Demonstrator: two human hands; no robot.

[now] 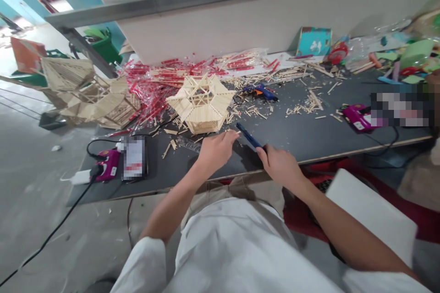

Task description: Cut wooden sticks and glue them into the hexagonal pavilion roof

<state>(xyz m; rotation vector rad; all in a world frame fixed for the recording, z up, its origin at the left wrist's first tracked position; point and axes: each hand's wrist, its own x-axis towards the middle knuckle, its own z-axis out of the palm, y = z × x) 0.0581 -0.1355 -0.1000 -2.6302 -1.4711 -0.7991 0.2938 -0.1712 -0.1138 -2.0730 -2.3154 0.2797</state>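
Note:
My left hand (217, 152) is closed, its fingertips pinching a small wooden stick (238, 132). My right hand (280, 165) is wrapped round a long, slim dark blue tool (250, 136), whose exact kind I cannot make out. The tool's tip points up and left, close to the stick but apart from it. Just beyond my left hand stands a model built of wooden sticks (205, 100), with flared panels round an open latticed top. A blue and orange glue gun (260, 92) lies behind the tool, among loose sticks.
Red-and-clear plastic wrappers (151, 78) and cut sticks (311, 102) litter the dark table (292, 126). A larger stick model (99, 100) stands at left. Purple power blocks (108, 165) with cables and a phone (134, 159) lie near the front edge. Another person is partly visible at right.

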